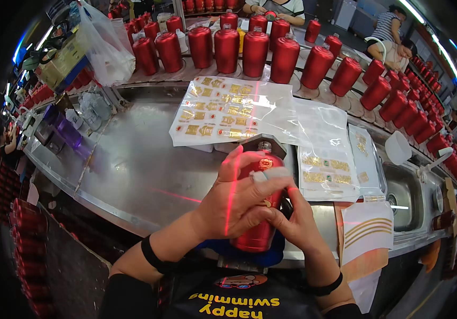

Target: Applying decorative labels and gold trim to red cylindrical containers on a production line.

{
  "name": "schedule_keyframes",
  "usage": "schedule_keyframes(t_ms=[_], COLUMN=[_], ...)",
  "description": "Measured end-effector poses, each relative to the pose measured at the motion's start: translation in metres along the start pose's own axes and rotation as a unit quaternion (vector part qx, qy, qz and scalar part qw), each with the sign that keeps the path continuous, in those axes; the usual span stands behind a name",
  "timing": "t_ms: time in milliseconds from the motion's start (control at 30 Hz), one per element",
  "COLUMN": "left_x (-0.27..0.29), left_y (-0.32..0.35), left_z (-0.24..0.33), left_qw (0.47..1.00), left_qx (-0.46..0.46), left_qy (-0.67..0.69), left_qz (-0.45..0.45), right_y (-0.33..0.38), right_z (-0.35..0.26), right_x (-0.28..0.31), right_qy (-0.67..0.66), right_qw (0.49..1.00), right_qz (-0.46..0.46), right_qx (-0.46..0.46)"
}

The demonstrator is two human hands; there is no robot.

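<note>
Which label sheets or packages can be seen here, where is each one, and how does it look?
Sticker sheet: behind the held bottle, clear, gold rectangles.
Second sheet: right of the bottle, white, gold labels.
Striped sheet: right table edge, white, gold curves.
Plastic bag: far left, translucent.

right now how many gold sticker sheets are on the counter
4: a big sheet behind the bottle, a second sheet to its right, a narrow sheet by the sink, a striped sheet nearest right. Others may be stacked underneath.
</note>
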State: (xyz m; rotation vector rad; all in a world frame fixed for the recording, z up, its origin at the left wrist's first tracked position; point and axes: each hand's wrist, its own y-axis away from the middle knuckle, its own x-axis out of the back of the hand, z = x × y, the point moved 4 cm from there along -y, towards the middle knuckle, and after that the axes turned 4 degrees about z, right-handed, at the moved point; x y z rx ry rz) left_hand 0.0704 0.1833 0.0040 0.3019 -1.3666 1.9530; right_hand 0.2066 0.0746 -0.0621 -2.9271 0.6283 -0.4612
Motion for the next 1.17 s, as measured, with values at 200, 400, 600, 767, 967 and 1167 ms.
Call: schedule_keyframes(t_ms=[200,400,600,767,967,1167], left_x=[-0.002,-0.005,-0.007,-0.015,0.011,0.002], left_y=[-0.003,0.006,0.034,0.045,0.05,0.038], left_z=[-0.031,-0.046,-0.056,-0.057,-0.031,0.012], left_qw=[0.998,0.981,0.938,0.916,0.956,0.977], left_qx=[0.019,0.143,0.275,0.308,0.246,-0.104], left_qy=[-0.054,0.096,0.172,0.231,0.099,-0.096], left_qz=[-0.013,0.084,0.117,0.115,0.124,-0.162], right_y=[0.002,-0.04,-0.103,-0.099,-0.002,0.017], right_z=[-0.024,-0.09,-0.11,-0.108,-0.083,-0.015], right_x=[0.008,0.035,0.016,0.017,0.003,0.035], right_qy=[0.057,0.204,0.305,0.501,0.169,-0.189], right_qw=[0.996,0.966,0.92,0.787,0.937,0.971], right_qz=[0.04,-0.005,-0.141,0.084,-0.134,0.124], right_qx=[0.047,0.161,0.201,0.35,0.276,-0.079])
